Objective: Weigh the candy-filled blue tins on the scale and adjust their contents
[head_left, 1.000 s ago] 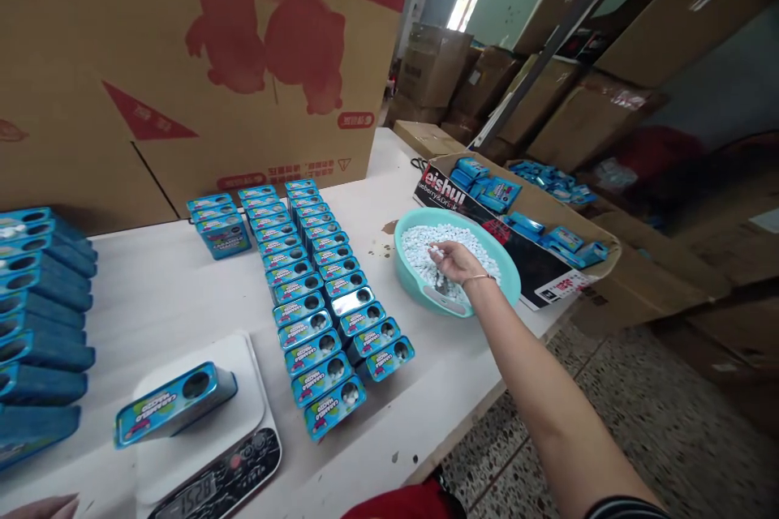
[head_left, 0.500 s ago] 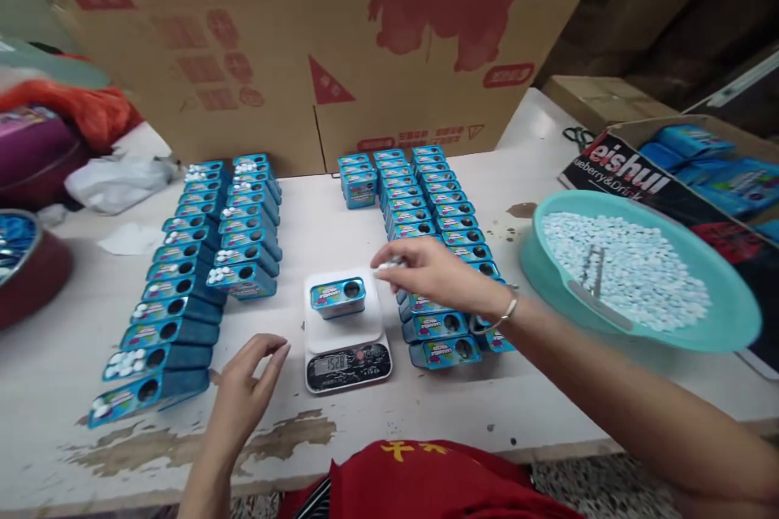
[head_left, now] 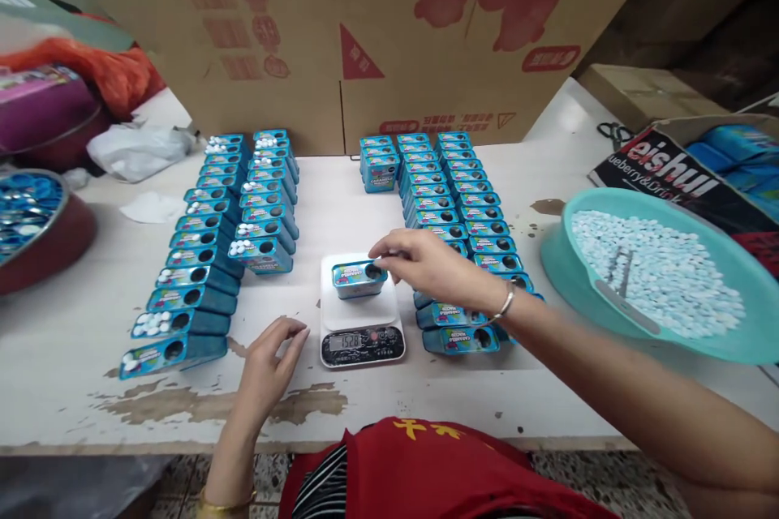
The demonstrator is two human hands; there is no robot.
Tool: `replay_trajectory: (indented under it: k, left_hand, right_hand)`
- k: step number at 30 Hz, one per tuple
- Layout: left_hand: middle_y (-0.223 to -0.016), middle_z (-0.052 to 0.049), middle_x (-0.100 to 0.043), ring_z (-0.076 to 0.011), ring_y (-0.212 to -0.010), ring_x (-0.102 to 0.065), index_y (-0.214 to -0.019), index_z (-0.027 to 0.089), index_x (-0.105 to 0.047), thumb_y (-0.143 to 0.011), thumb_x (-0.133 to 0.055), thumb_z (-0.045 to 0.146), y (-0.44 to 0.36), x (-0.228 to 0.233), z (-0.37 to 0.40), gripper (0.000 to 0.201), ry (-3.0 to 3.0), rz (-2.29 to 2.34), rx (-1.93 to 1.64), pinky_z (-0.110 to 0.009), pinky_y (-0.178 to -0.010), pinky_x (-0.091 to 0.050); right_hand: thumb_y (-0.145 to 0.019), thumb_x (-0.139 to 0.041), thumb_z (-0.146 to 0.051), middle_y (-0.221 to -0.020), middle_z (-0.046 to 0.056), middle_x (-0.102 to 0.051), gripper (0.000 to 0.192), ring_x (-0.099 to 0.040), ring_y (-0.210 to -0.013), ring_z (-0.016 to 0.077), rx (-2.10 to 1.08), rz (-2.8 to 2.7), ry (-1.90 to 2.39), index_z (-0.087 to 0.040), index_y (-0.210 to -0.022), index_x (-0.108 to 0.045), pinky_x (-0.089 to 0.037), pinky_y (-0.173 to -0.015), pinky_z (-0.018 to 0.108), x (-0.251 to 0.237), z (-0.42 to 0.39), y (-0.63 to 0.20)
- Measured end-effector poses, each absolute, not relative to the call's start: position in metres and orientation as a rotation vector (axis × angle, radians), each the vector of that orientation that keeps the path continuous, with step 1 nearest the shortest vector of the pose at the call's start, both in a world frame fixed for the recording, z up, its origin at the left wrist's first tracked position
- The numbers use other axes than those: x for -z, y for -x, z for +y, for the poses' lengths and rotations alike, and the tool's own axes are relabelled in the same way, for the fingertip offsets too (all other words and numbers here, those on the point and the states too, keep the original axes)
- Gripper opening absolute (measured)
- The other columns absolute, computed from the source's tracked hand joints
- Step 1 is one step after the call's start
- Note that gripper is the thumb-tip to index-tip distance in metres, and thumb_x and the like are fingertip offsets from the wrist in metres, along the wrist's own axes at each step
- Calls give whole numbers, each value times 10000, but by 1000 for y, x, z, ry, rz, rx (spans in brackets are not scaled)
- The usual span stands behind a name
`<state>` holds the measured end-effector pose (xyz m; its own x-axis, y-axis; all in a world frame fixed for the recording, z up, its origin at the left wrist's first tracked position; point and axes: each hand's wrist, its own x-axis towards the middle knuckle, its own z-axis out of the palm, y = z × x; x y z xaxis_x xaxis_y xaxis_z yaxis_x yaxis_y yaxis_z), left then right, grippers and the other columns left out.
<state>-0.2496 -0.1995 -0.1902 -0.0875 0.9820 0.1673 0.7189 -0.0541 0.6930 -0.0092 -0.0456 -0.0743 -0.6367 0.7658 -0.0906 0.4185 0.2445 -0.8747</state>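
On the white digital scale stands a small blue candy tin with a round hole in its top; the display appears to read 152.8. My right hand is over that hole, its fingers pinched together at the rim. The white candies seen in those fingers a moment earlier are now hidden by them. My left hand rests at the table to the left of the scale, holding nothing, thumb and fingers apart.
Blue tins stand in two rows at left, several with white candies on top. More tins form rows at right. A turquoise basin holds white candies and metal tongs. A large cardboard box stands behind; a red bowl sits left.
My right hand has moved from beside the scale to the tin's hole, bringing the white candies there. My left hand stays near the scale. The camera view has shifted slightly.
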Motion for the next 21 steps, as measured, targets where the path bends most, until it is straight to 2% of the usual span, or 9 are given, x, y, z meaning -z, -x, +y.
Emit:
replay_trajectory:
  k: [3,7,11,21]
  left_hand:
    - [-813,-19,-623,-152,-806,-589,-814,192,-588,-898,-500,342,254,199,-205,194,-1737,1884,-954,-259,-761,-460]
    - [-774,-11,-619,-146,-739,-572,-782,189,-589,-882,-511,367,259,208,-210,218,-1629,1956,-998,-249,-699,-453]
    - [-772,-10,-620,-147,-731,-567,-781,190,-596,-874,-512,383,260,214,-210,231,-1572,1974,-1001,-252,-693,-448]
    - [-779,-13,-620,-152,-740,-567,-787,189,-595,-872,-503,398,261,223,-209,243,-1540,1978,-985,-259,-706,-456]
  right_hand:
    - [-841,-584,-265,-615,-19,-551,138,-449,-507,78,-1815,-1704,1177,-152,-892,-646,-341,-484,232,74,-44,-9]
    - [-767,-675,-275,-764,14,-606,227,-519,-591,79,-2034,-1258,1225,-153,-953,-627,-385,-504,216,85,-43,-32]
    - [-785,-666,-298,-789,18,-613,229,-519,-588,74,-2059,-1317,1230,-156,-959,-623,-394,-507,212,95,-47,-41]
    - [-827,-616,-360,-703,-4,-594,209,-460,-511,59,-1945,-1621,1229,-160,-886,-610,-290,-434,207,83,-51,-20]
